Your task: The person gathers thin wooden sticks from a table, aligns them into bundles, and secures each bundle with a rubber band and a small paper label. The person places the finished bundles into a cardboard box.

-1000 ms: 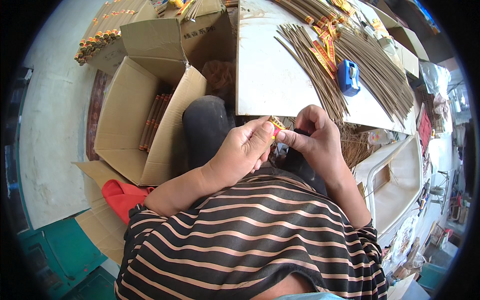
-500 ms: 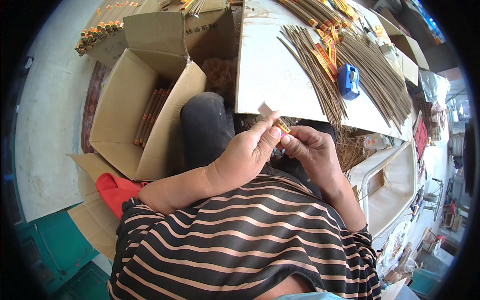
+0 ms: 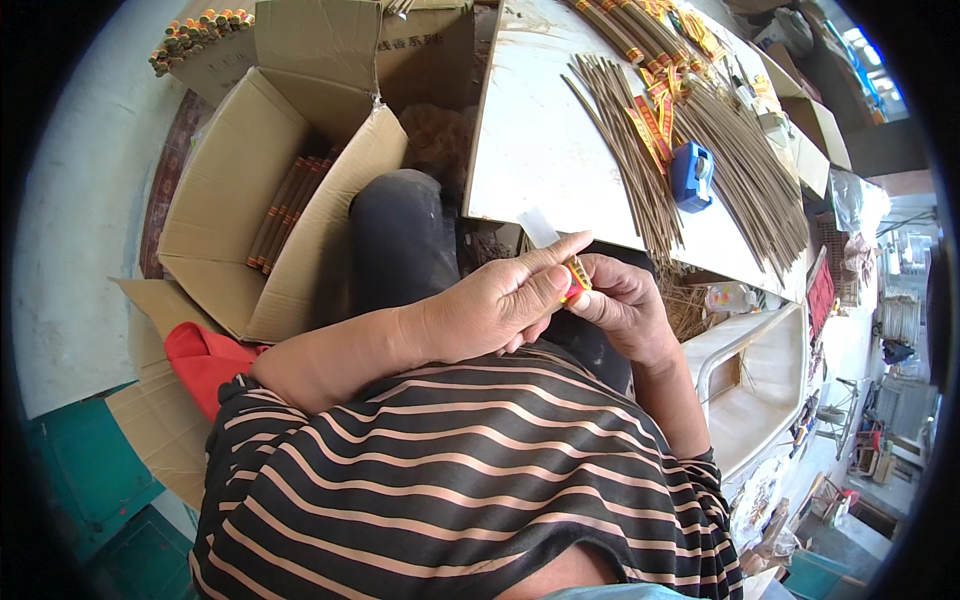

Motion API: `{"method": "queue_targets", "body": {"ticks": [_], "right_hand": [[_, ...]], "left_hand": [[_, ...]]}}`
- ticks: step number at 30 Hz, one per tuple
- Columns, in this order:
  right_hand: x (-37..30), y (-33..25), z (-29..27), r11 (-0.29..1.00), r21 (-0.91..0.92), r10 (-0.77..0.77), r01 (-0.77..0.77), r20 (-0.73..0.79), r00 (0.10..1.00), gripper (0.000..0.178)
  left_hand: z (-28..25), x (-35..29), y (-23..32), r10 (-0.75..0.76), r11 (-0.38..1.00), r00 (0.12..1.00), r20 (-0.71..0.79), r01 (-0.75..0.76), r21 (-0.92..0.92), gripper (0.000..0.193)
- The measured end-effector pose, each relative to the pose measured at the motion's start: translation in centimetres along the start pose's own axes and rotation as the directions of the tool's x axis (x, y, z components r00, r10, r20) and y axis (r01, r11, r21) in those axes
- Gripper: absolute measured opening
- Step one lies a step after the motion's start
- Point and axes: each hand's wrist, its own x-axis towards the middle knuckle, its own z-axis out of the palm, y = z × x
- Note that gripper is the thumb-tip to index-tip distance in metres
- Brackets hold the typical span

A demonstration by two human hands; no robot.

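Observation:
Above my lap, my left hand [image 3: 500,305] and my right hand [image 3: 622,308] meet around a bundle of incense sticks [image 3: 578,282]. Its end, wrapped in a yellow and red paper band, shows between my thumbs; the rest of its length is hidden. My left thumb presses on the band and the left index finger stretches out past it. A short strip of clear tape [image 3: 540,228] sticks up behind that finger. From the right, my thumb and fingers pinch the same banded end. Beyond my hands, loose brown incense sticks [image 3: 735,180] lie fanned on the white table [image 3: 550,120].
A blue tape dispenser [image 3: 690,178] stands among the loose sticks, beside red and yellow paper bands [image 3: 655,125]. Left of my knee, an open cardboard box [image 3: 215,220] holds several banded bundles [image 3: 290,215]. More bundles [image 3: 200,38] are stacked at the far left. A white tub [image 3: 750,385] is at right.
My hands have shifted slightly down and right in the view, and the left index finger now reaches further over the bundle. The tape strip stands more plainly in sight.

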Motion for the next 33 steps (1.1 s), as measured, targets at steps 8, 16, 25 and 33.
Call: {"method": "queue_targets", "body": {"ticks": [8, 16, 25, 33], "right_hand": [[0.2, -0.5, -1.2, 0.994, 0.032, 0.097, -0.101, 0.122, 0.988, 0.026], [0.3, -0.2, -1.3, 0.99, 0.033, 0.136, -0.139, 0.076, 0.988, 0.027], [0.2, -2.1, -1.8, 0.978, -0.083, 0.198, -0.189, 0.112, 0.974, 0.031], [0.8, -3.1, -2.1, 0.967, -0.188, 0.196, -0.172, 0.116, 0.974, 0.03]], "left_hand": [[0.1, 0.5, -0.6, -0.037, 0.999, 0.999, -0.027, 0.036, -0.029, 0.078], [0.2, 0.9, -0.5, -0.116, 0.981, 0.992, -0.043, 0.108, -0.159, 0.093], [0.4, 1.4, -1.0, -0.178, 0.949, 0.984, 0.031, 0.18, -0.26, 0.082], [0.3, 1.8, -1.5, -0.17, 0.958, 0.985, 0.034, 0.173, -0.227, 0.06]]}}
